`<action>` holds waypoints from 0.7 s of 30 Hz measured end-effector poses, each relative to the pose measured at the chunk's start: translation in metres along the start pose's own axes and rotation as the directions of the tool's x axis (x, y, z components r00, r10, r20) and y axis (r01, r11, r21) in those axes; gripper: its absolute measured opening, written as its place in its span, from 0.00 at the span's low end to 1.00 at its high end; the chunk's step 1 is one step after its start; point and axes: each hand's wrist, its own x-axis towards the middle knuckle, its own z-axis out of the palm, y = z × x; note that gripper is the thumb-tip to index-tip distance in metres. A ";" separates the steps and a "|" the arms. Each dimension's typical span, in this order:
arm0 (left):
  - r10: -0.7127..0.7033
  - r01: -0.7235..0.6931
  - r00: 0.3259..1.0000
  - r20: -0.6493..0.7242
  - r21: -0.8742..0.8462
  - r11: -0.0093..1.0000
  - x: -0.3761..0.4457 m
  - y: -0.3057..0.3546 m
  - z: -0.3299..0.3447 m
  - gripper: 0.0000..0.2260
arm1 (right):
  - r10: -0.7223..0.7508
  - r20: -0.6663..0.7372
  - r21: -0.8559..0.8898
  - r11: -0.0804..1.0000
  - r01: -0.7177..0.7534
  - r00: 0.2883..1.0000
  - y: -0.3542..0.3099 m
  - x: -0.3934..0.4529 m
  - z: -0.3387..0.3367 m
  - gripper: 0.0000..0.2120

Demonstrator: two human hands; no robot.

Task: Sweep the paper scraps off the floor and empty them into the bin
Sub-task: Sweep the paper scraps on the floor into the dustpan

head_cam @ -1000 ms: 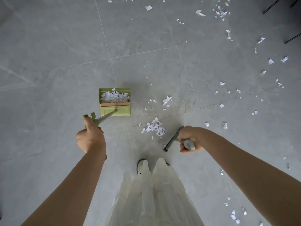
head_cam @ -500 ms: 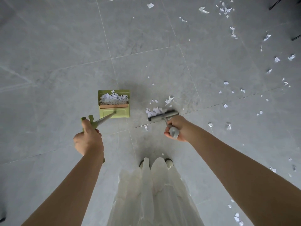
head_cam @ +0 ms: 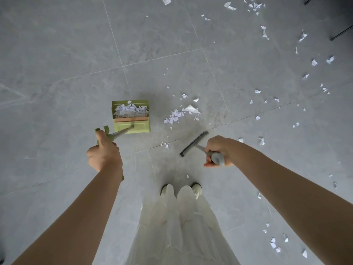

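Left hand (head_cam: 104, 158) grips handle of green plastic dustpan (head_cam: 131, 119), fingers curled round it; pan sits on grey tiled floor (head_cam: 57, 73), holding white paper scraps (head_cam: 129, 109). Right hand (head_cam: 219, 151) grips grey long-handled broom (head_cam: 193, 144), head near small scrap pile (head_cam: 176, 115). Loose scraps (head_cam: 313, 63) scattered toward floor's right edge.

The green dustpan (head_cam: 131, 119) is standing on the grey floor, its tray holding a heap of white paper scraps (head_cam: 129, 109) behind an orange strip, its long handle rising toward the viewer. Just right of the dustpan, a small pile of scraps (head_cam: 178, 113) is lying loose. The broom (head_cam: 194, 144), with a dark narrow head and grey grip, is angling near and right of that pile. Farther right of the dustpan, scattered scraps (head_cam: 313, 63) are dotting the floor.
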 end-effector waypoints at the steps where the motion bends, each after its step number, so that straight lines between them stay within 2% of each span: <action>1: 0.003 -0.003 1.000 0.006 -0.003 1.000 -0.001 0.000 0.000 0.22 | 0.009 0.002 -0.017 1.000 -0.009 1.000 0.004 -0.002 -0.001 0.09; 9: 0.033 -0.032 0.998 0.053 -0.021 0.999 -0.009 -0.004 0.000 0.23 | 0.160 0.080 -0.117 0.982 -0.150 0.984 0.037 -0.007 0.014 0.08; 12: 0.032 -0.030 0.998 0.061 -0.032 0.999 -0.010 -0.005 0.002 0.23 | 0.151 0.131 -0.033 0.989 -0.148 0.980 0.038 -0.004 0.029 0.04; 16: 0.034 -0.033 0.998 0.056 -0.020 0.999 -0.012 -0.006 0.004 0.23 | 0.113 0.156 0.154 0.979 -0.137 0.981 0.029 0.004 0.049 0.05; 21: 0.029 -0.028 0.999 0.042 -0.023 0.999 -0.008 -0.005 0.004 0.23 | 0.033 0.155 0.280 0.957 -0.076 0.987 0.009 0.014 0.063 0.08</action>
